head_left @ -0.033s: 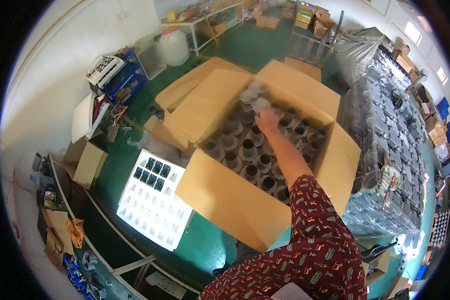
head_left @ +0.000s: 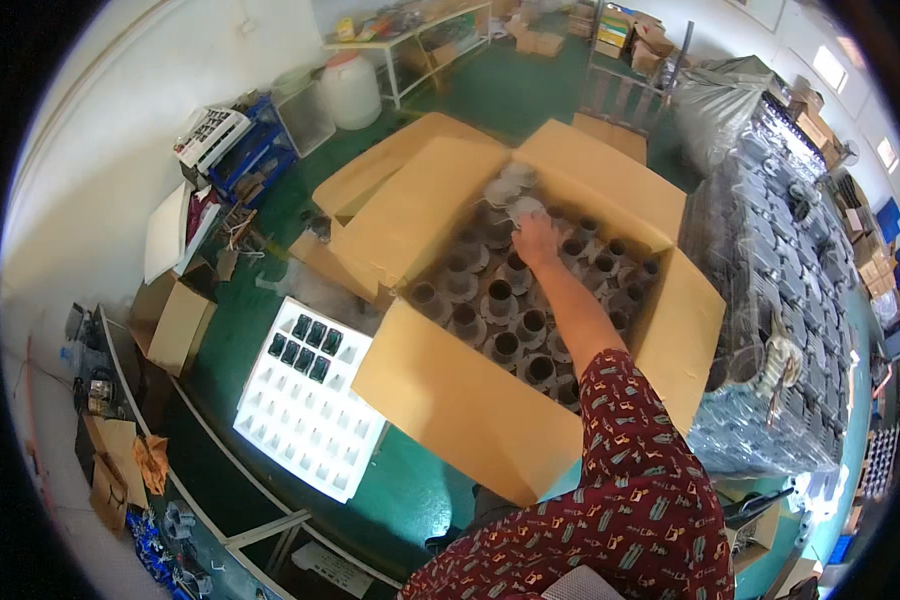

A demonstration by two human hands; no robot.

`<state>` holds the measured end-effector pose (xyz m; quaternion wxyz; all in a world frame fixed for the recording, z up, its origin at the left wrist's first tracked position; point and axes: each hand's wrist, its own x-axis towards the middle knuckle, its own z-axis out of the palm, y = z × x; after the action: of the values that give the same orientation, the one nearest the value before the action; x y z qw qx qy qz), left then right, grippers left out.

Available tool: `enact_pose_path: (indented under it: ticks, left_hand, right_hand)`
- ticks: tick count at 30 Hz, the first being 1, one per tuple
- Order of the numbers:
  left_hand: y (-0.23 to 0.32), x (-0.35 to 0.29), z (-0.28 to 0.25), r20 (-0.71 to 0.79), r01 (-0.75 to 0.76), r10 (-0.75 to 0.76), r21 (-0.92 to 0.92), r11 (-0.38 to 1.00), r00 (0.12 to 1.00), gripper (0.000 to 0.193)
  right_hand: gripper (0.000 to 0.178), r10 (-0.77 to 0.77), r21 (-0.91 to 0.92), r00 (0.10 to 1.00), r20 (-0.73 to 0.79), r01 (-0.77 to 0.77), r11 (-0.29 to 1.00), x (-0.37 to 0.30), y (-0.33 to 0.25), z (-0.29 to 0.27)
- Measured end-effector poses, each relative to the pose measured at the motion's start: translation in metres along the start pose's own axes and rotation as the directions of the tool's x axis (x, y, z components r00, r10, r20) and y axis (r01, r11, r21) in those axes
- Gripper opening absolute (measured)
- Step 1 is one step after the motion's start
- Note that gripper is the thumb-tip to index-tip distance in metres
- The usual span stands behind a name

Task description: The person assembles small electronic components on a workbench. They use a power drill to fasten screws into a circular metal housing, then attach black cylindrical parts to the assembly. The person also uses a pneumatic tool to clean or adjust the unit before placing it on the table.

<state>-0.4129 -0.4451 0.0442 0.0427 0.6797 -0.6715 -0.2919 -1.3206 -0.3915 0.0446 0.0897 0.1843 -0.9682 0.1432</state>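
Observation:
My right hand (head_left: 537, 240) reaches into a large open cardboard box (head_left: 460, 405), its arm in a dark red patterned sleeve. The fingers are closed at the edge of a pale grey, rounded piece (head_left: 523, 208) near the box's far corner; the grip itself is small and partly hidden. More pale grey pieces (head_left: 510, 178) lie just beyond it. Grey hollow tubular parts with flared bases (head_left: 500, 300) stand upright in rows, filling the box around my hand and under my forearm. My left hand is out of view.
A white foam tray (head_left: 305, 425) holding several dark parts lies left of the box. Plastic-wrapped stacks of grey parts (head_left: 770, 270) stand to the right. Blue crates (head_left: 255, 155), a white barrel (head_left: 350, 92) and a table (head_left: 410, 42) are farther off.

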Motion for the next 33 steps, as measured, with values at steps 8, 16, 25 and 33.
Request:
enact_pose_path:
  ticks: [8, 16, 25, 33]
  left_hand:
    - [0.002, -0.025, 0.01, 0.039, 0.101, -0.101, 0.01, 0.995, 0.994, 0.019]
    - [-0.118, -0.005, 0.078, 0.229, -0.478, 0.438, 0.165, 0.863, 0.869, 0.019]
    - [0.054, 0.014, 0.013, 0.064, 0.006, 0.025, -0.438, 0.899, 0.998, 0.03]
    - [0.059, -0.005, -0.062, 0.047, -0.258, 0.549, -0.847, 0.465, 0.835, 0.081]
  right_hand:
    - [0.027, 0.019, 0.165, 1.0, 0.01, -0.02, 0.986, 0.04, 0.014, 0.005]
    - [0.019, -0.091, 0.189, 0.853, -0.514, 0.216, 0.958, 0.035, 0.021, -0.049]
    - [0.021, -0.292, 0.735, 0.877, -0.382, 0.48, 0.479, -0.113, -0.215, -0.173]
    - [0.016, -0.948, 0.829, 0.095, -0.303, 0.517, -0.213, -0.494, -0.347, -0.207]
